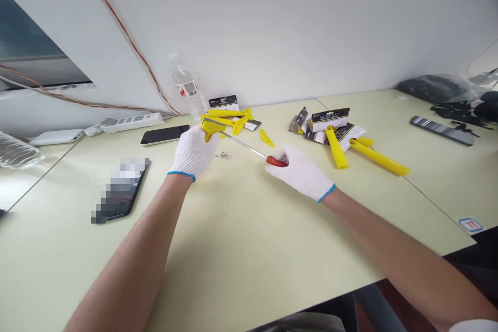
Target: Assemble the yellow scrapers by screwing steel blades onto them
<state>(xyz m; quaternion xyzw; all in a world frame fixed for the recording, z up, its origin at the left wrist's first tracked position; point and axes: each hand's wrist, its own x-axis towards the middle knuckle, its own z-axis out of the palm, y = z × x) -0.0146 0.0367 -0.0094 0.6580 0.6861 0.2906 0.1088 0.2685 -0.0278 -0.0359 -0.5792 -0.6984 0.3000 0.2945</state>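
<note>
Yellow scraper left, red screwdriver right

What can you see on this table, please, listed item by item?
scraper: one, yellow, in left hand
screwdriver: one, red handle, in right hand
screws: small heap, silver, between the hands
packaged scrapers: several, yellow, table right
bottle: one, clear, by wall
phones: two, black, table left
power strip: one, white, by wall
table: one, pale yellow-green, underneath
left hand: white glove, gripping scraper
right hand: white glove, gripping screwdriver
</note>
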